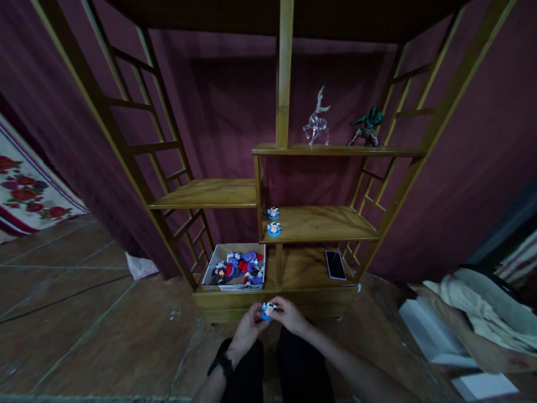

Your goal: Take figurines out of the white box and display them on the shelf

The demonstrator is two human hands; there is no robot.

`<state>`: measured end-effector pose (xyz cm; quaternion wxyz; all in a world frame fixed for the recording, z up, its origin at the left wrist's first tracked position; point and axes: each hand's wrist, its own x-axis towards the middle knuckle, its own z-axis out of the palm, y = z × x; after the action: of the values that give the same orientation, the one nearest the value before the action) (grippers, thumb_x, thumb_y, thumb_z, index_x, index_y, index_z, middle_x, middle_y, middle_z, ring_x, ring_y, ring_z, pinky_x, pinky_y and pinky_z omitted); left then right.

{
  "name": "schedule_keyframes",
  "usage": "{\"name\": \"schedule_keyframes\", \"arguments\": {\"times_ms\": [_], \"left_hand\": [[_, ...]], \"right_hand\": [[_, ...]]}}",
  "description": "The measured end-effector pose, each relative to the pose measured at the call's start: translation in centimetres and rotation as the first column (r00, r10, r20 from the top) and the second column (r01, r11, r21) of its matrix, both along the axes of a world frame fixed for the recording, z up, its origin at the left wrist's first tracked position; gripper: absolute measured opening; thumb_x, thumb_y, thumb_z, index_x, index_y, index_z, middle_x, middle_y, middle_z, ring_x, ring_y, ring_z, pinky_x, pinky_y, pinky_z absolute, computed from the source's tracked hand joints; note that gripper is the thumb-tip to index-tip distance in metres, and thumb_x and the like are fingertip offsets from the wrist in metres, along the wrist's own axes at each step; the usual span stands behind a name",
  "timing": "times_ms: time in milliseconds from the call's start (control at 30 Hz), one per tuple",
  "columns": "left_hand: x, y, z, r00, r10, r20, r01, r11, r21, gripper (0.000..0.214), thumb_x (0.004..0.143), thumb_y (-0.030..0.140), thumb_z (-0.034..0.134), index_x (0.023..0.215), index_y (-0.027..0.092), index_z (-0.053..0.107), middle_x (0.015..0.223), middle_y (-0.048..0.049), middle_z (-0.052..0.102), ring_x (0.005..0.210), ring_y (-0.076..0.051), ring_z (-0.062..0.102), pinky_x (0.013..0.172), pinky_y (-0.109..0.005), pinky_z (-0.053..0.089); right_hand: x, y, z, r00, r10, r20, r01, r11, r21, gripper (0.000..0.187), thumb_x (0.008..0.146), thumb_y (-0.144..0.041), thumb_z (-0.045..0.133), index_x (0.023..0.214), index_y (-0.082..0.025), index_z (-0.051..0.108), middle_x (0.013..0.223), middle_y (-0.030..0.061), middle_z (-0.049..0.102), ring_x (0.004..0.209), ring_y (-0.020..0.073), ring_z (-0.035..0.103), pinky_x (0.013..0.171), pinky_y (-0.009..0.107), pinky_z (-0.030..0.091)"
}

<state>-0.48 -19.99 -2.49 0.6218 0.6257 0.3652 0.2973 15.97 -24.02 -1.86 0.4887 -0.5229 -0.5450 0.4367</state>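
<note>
Between my two hands, in front of the shelf's base, is a small figurine (267, 311) on a blue round base. My left hand (248, 323) grips it from the left, and a dark band circles that wrist. From the right, the fingers of my right hand (289, 314) pinch the same figurine. Two similar figurines stand on the middle right shelf: a rear figurine (273, 212) and a front figurine (274, 229), both at its left end. An open cardboard box (210, 271) on the lower left shelf holds many small figures and red, purple and dark discs.
A wooden display shelf (205, 193) stands ahead. Its upper right board carries a clear deer figurine (316, 122) and a dark green crouching figure (367, 127). A phone (335, 265) lies low on the right. White boxes (432, 330) and cloth (489, 313) lie on the floor at right.
</note>
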Motion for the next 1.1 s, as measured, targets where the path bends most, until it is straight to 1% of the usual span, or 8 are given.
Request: {"name": "schedule_keyframes", "arguments": {"times_ms": [200,267,367,500,700,800,900,1100], "left_hand": [[0.7,-0.2,0.8,0.999,0.032,-0.025,-0.028,0.992,0.126,0.038,0.067,0.022,0.063,0.104,0.017,0.054,0.099,-0.0071,0.068,0.091,-0.019,0.063,0.085,-0.032,0.046],[0.8,-0.2,0.9,0.999,0.036,-0.032,-0.031,0.991,0.132,0.038,0.067,0.022,0.063,0.104,0.016,0.054,0.097,-0.0073,0.068,0.089,-0.019,0.064,0.084,-0.033,0.047],[0.8,-0.3,1.0,0.997,0.056,-0.058,-0.048,0.990,0.133,0.037,0.068,0.022,0.063,0.103,0.016,0.056,0.092,-0.0068,0.069,0.085,-0.018,0.064,0.081,-0.032,0.048],[0.8,-0.8,1.8,0.984,0.092,-0.154,-0.060,0.977,0.204,0.034,0.072,0.024,0.059,0.106,0.016,0.056,0.087,-0.0053,0.069,0.082,-0.017,0.064,0.077,-0.029,0.048],[0.4,-2.1,4.2,0.869,0.160,-0.469,0.011,0.940,0.342,0.040,0.080,0.028,0.054,0.119,0.022,0.051,0.095,-0.0049,0.068,0.090,-0.018,0.063,0.079,-0.027,0.045],[0.2,-2.6,4.5,0.802,0.195,-0.564,0.047,0.921,0.386,0.041,0.083,0.032,0.050,0.123,0.023,0.047,0.099,-0.0060,0.067,0.092,-0.019,0.063,0.078,-0.026,0.043],[0.1,-2.6,4.3,0.786,0.230,-0.573,0.045,0.904,0.424,0.037,0.084,0.033,0.049,0.119,0.023,0.048,0.096,-0.0052,0.067,0.090,-0.019,0.063,0.075,-0.025,0.043],[-0.2,-1.8,3.8,0.835,0.236,-0.498,-0.008,0.909,0.418,0.029,0.079,0.034,0.056,0.105,0.021,0.056,0.087,-0.0025,0.067,0.080,-0.016,0.063,0.069,-0.023,0.042]], "right_hand": [[-0.1,0.1,0.0,0.994,-0.081,-0.080,0.079,0.997,-0.021,0.031,0.068,-0.046,0.067,0.086,-0.021,0.063,0.088,0.0039,0.067,0.087,0.0227,0.063,0.080,0.035,0.047],[-0.1,0.0,0.3,0.991,-0.098,-0.092,0.096,0.995,-0.029,0.031,0.067,-0.046,0.068,0.085,-0.021,0.064,0.087,0.0040,0.068,0.087,0.0226,0.063,0.080,0.036,0.047],[0.1,-0.3,0.9,0.990,-0.064,-0.125,0.058,0.997,-0.048,0.033,0.064,-0.046,0.070,0.086,-0.021,0.065,0.089,0.0042,0.068,0.088,0.0224,0.062,0.082,0.036,0.046],[0.2,-0.5,1.4,0.977,-0.032,-0.211,0.015,0.997,-0.080,0.033,0.065,-0.044,0.069,0.088,-0.021,0.067,0.090,0.0036,0.069,0.085,0.0207,0.061,0.080,0.035,0.047],[-0.1,0.0,0.1,0.973,-0.078,-0.215,0.066,0.996,-0.062,0.030,0.064,-0.039,0.070,0.087,-0.021,0.068,0.088,0.0029,0.069,0.082,0.0198,0.061,0.081,0.034,0.046],[-0.1,0.2,-0.5,0.974,-0.085,-0.209,0.073,0.995,-0.065,0.031,0.064,-0.039,0.069,0.089,-0.021,0.068,0.089,0.0034,0.069,0.082,0.0199,0.062,0.082,0.035,0.046],[-0.1,0.4,-0.8,0.975,-0.062,-0.215,0.050,0.997,-0.062,0.035,0.062,-0.040,0.072,0.091,-0.021,0.067,0.092,0.0041,0.069,0.085,0.0207,0.062,0.085,0.036,0.045],[-0.3,0.7,-1.1,0.964,-0.110,-0.243,0.083,0.989,-0.121,0.042,0.051,-0.042,0.077,0.086,-0.021,0.066,0.088,0.0030,0.070,0.086,0.0216,0.062,0.088,0.040,0.044]]}}
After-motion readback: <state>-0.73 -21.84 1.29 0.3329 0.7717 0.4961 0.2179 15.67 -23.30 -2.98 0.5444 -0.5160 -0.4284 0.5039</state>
